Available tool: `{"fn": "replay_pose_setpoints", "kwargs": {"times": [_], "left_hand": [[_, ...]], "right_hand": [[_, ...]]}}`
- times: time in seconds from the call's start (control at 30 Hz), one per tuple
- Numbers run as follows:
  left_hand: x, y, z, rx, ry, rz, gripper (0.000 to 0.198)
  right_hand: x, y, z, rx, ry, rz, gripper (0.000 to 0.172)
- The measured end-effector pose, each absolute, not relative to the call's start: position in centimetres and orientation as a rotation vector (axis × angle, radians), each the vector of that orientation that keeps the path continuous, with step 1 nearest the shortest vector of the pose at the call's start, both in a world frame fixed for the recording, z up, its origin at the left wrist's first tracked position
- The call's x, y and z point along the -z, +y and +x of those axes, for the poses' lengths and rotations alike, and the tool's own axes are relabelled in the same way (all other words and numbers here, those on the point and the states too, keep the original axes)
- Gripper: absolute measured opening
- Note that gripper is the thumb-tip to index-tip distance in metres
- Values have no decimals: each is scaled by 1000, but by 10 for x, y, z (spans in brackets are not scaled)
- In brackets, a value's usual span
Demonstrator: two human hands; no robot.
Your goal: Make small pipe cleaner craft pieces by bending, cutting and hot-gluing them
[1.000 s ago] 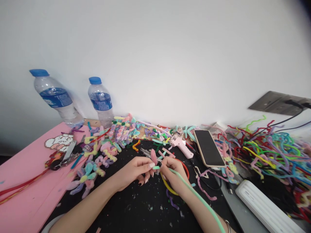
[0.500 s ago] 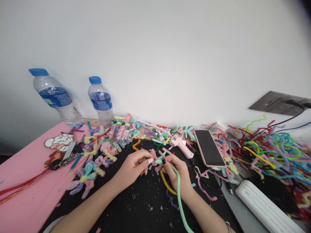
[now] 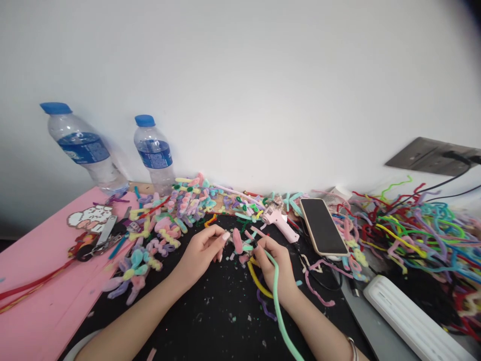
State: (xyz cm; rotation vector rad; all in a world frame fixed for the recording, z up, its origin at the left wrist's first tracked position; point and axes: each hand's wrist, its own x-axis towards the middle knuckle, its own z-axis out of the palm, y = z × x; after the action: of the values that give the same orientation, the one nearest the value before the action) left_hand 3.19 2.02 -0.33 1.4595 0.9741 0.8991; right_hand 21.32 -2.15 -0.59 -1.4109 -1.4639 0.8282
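Observation:
My right hand [image 3: 276, 265] pinches a mint-green pipe cleaner [image 3: 277, 296] near its upper end. The long fuzzy tail curves down past my wrist to the bottom edge. A pink fuzzy loop [image 3: 237, 241] shows between my two hands, close to the right fingertips; whether it is joined to the green piece I cannot tell. My left hand [image 3: 205, 255] is just left of the loop, apart from it, with thumb and forefinger pressed together. Anything between those fingertips is too small to make out. Below the right fingers lies a yellow pipe cleaner [image 3: 259, 282].
A pink glue gun [image 3: 281, 225] and a phone [image 3: 323, 226] lie beyond my right hand. Bent pipe-cleaner shapes [image 3: 139, 263] heap at left, loose pipe cleaners [image 3: 432, 230] at right. Two water bottles [image 3: 154, 155] stand by the wall. Scissors [image 3: 107, 233] rest on pink board [image 3: 41, 271].
My left hand has drawn away to the left from the green pipe cleaner, uncovering the pink loop. My right hand keeps its pinch almost in place. The view has shifted slightly.

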Motion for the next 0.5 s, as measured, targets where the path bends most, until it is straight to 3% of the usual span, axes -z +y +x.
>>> {"fn": "replay_pose_setpoints", "kwargs": {"times": [0.23,0.4,0.5], "left_hand": [[0,18,32,-859,1009,1768,42],[-2,13,35,-842,973,1902,16],[-1,8,35,-833,930,2052,18]], "right_hand": [[1,-20,212,-956,-1345,-1406,28],[-3,-17,214,-1069,-1307,-1397,26],[-4,-16,216,-1124,-1287,-1384,25]]}}
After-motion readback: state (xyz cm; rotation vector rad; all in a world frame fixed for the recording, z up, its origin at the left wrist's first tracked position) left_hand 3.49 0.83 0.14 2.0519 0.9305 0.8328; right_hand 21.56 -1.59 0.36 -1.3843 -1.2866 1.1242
